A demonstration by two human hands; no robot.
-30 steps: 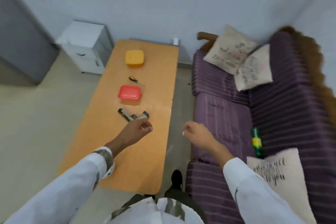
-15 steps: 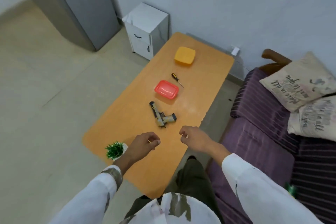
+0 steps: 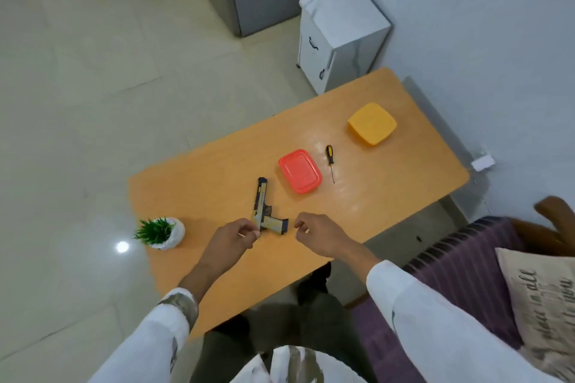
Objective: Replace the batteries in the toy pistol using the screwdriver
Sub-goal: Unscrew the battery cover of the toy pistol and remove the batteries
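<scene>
Beside the tan-and-black toy pistol (image 3: 263, 211), the left hand (image 3: 231, 238) curls at its rear, grip unclear; the right hand (image 3: 320, 235) hangs loosely curled, empty.

Your wooden table (image 3: 202, 177) carries five things: the toy pistol (image 3: 264, 214) flat near your edge, a red box (image 3: 300, 171) just beyond, the screwdriver (image 3: 329, 162) beside that box, a yellow box (image 3: 371, 123) farther off, and a potted plant (image 3: 160, 232) at the left corner.

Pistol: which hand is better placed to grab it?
Left, probably. The left hand has its fingers at the rear of the pistol; the right hand hangs just short of the grip, a gap between.
</scene>
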